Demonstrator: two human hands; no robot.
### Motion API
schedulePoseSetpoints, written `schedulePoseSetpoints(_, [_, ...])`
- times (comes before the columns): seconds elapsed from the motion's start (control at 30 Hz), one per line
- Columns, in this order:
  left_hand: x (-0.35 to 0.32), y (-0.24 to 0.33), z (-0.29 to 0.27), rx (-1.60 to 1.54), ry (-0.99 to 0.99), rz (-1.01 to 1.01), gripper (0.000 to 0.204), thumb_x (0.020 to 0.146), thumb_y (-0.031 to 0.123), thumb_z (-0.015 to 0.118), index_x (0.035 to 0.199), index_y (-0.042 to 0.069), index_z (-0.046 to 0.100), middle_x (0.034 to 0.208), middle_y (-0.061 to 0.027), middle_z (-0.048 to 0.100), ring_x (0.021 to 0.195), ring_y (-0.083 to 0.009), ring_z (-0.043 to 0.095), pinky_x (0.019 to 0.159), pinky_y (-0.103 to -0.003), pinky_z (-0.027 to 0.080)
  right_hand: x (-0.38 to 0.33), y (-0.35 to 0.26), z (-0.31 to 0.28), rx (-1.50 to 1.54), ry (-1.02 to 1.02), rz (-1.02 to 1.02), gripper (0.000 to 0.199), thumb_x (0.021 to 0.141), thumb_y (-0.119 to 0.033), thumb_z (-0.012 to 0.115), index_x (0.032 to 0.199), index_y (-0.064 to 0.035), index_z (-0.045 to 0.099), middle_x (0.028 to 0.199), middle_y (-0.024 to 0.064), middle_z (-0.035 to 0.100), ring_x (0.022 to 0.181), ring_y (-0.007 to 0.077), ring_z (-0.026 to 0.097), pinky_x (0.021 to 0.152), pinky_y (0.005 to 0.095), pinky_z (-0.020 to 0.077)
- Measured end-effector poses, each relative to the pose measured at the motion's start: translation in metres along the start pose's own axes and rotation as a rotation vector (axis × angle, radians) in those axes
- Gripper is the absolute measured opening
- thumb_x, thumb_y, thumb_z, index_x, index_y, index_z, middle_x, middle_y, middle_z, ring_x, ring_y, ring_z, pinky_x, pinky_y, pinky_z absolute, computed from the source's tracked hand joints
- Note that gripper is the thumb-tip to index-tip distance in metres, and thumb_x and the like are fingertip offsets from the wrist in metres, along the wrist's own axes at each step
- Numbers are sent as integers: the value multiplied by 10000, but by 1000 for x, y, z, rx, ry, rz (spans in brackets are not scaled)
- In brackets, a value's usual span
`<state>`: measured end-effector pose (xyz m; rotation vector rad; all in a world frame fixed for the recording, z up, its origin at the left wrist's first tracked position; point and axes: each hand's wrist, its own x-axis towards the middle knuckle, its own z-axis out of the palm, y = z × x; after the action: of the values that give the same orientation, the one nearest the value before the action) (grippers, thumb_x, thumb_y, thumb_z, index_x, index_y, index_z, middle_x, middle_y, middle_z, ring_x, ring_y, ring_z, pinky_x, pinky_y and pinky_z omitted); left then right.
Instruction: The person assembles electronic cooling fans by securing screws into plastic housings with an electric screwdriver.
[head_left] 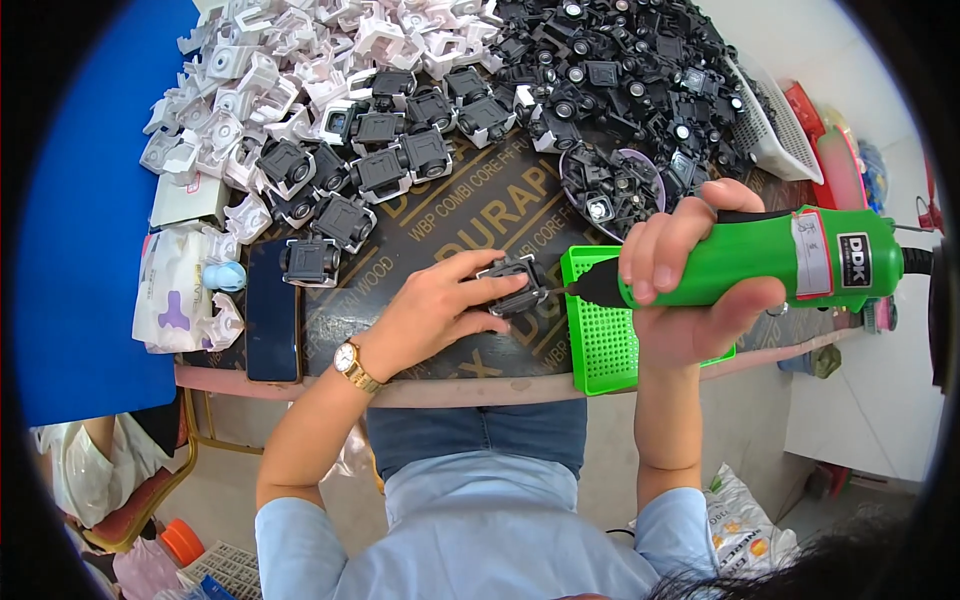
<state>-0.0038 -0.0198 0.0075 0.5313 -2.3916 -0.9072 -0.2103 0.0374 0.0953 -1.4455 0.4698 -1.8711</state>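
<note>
My left hand is closed around a small black camera-like housing, fingers on top and thumb at its near side, just above the table. A green electric screwdriver lies in the grip of my right hand. Its black nose points left, and the thin bit reaches to the right side of the housing; whether the bit touches it I cannot tell. Beneath the screwdriver is a green perforated tray. Several black housings set in white frames, such as this unit, stand left of centre.
White plastic frames are heaped at the far left, black housings at the far right. A round bowl holds small black parts. A phone and a tissue pack lie left. A white basket stands right.
</note>
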Motion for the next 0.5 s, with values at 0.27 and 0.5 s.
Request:
schedulePoseSetpoints(0.27, [-1,-17,-13,-1545,-46,-809,531,921,487,427,1136,14,539,958,-81,630,734,-134,620,634,-207,523,11,-35,-5,67,138,-162,732,861,-582,495,1261,26,416,672,-2,420,508,78,380,508,232,334])
schedulePoseSetpoints(0.5, [0,3,-15,-1430,19,-704,297,946,242,502,1163,39,500,1031,-71,602,878,-140,619,737,-253,533,12,-30,-8,72,116,-153,746,857,-596,488,1262,24,410,673,5,425,516,84,392,526,238,347])
